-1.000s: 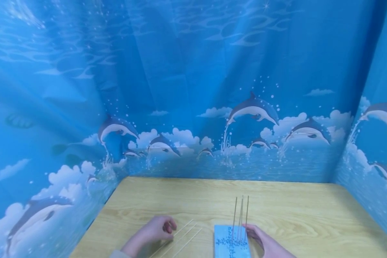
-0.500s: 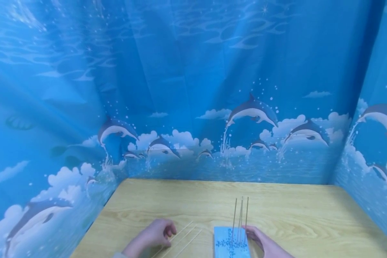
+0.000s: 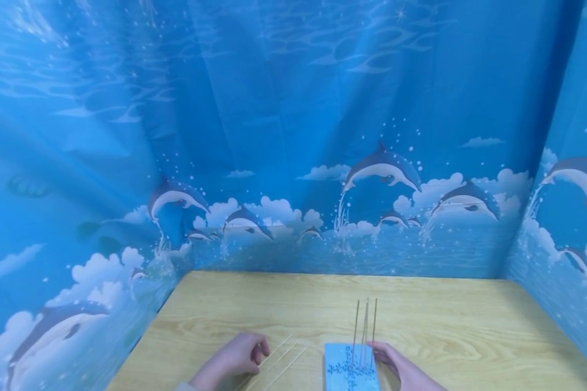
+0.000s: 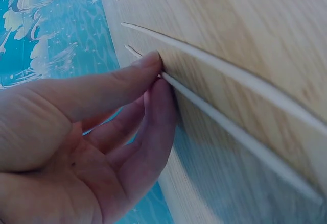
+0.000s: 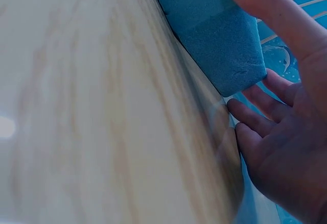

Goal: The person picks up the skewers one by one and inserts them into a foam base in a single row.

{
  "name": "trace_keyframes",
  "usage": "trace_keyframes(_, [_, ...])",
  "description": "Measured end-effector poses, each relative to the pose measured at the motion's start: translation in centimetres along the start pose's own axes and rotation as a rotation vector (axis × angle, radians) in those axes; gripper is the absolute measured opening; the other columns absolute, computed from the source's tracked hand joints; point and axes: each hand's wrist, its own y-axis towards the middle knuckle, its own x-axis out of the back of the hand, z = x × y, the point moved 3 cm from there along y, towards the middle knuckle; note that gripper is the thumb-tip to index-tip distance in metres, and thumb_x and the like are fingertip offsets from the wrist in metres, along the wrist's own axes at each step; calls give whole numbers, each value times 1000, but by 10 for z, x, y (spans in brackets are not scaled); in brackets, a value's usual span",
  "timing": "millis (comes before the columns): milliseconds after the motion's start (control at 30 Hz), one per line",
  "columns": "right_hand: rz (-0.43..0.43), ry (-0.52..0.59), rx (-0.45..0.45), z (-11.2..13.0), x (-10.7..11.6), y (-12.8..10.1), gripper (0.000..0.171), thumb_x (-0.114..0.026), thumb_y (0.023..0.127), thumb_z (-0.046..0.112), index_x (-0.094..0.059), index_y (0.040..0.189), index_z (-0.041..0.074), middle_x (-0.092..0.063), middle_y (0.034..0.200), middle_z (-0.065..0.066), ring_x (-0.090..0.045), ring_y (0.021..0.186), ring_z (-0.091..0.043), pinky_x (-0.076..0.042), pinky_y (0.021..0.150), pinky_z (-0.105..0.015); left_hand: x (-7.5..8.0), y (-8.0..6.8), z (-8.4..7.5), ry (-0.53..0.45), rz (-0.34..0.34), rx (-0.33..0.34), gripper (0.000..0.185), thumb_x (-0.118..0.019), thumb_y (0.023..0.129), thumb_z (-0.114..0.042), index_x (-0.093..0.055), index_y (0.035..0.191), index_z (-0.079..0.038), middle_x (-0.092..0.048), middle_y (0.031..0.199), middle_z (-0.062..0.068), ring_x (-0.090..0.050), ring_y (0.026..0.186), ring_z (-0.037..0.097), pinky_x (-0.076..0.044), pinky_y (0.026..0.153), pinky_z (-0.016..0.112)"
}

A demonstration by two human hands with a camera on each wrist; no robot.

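Observation:
Three thin wooden sticks [image 3: 364, 325] stand upright in a blue foam block [image 3: 348, 374] at the table's near edge. My right hand [image 3: 380, 350] lies against the block's right side. In the right wrist view its thumb [image 5: 265, 9] reaches over the block [image 5: 209, 35], and its straight fingers [image 5: 255, 122] lie on the table beside it. Left of the block, several more sticks [image 3: 280, 361] lie flat on the table. My left hand [image 4: 159, 76] pinches one lying stick [image 4: 230, 129] between thumb and forefinger, and a second stick [image 4: 230, 73] lies just beyond it.
The light wooden table [image 3: 450, 320] is enclosed at the back and on both sides by a blue dolphin-print curtain [image 3: 293, 163]. The curtain hangs close to the table's left edge [image 3: 149, 331] and right edge [image 3: 543, 320].
My left hand has slid slightly toward me along the lying sticks. The right hand, the block and the upright sticks have stayed where they were.

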Motion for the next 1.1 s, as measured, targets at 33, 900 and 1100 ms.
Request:
trace_keyframes(33, [-5, -12, 16, -1, 0, -1, 87, -81, 82, 20, -30, 148, -6, -47, 146, -25, -42, 128, 9, -41, 108, -19, -1, 0, 0, -2, -1, 2, 34, -71, 63, 15, -62, 88, -7, -56, 68, -3, -44, 58, 1, -42, 53, 18])
trace_keyframes(900, [-45, -86, -5, 1, -2, -2, 94, -86, 75, 21, -32, 148, -3, -46, 145, -28, -44, 127, 7, -44, 107, -23, 13, 11, -15, -134, -103, 4, 24, -64, 67, 9, -69, 88, -1, -60, 72, -2, -52, 65, 3, -47, 58, 18])
trace_keyframes(1100, [-50, -105, -20, 2, -2, -2, 94, -86, 76, 22, -32, 149, -1, -46, 145, -26, -44, 127, 6, -45, 106, -25, 19, 21, -40, -170, -189, -79, 22, -66, 73, 6, -70, 93, 0, -66, 77, 3, -55, 69, 0, -51, 63, 17])
